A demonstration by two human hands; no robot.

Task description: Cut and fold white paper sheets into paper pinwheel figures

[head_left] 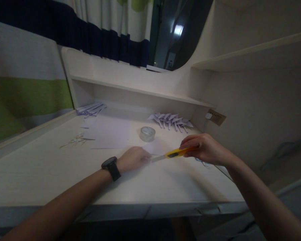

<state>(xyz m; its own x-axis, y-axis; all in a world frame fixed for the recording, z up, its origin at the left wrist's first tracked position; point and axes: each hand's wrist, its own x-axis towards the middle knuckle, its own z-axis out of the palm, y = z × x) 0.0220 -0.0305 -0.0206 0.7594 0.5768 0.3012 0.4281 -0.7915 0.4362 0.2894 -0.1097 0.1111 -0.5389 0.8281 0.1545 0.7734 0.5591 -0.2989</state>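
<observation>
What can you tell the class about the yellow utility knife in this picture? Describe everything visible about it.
The yellow utility knife has a slim yellow handle, seemingly plastic, with a dark slider patch on its side and a pale metal blade extended at its left end. It lies nearly level, tilted slightly down towards the left. The right hand grips the handle's rear end. The blade tip reaches the left hand, which presses on a small piece of paper on the pale desk. Whether the blade touches the paper is unclear.

Dim room, pale desk (pixel 40 167) with a shelf (pixel 140 90) along its back and another shelf (pixel 253 50) up right. Striped curtain (pixel 27 67) hangs left; a dark window (pixel 175 30) glints behind. Wall socket (pixel 216 117) sits right.
</observation>
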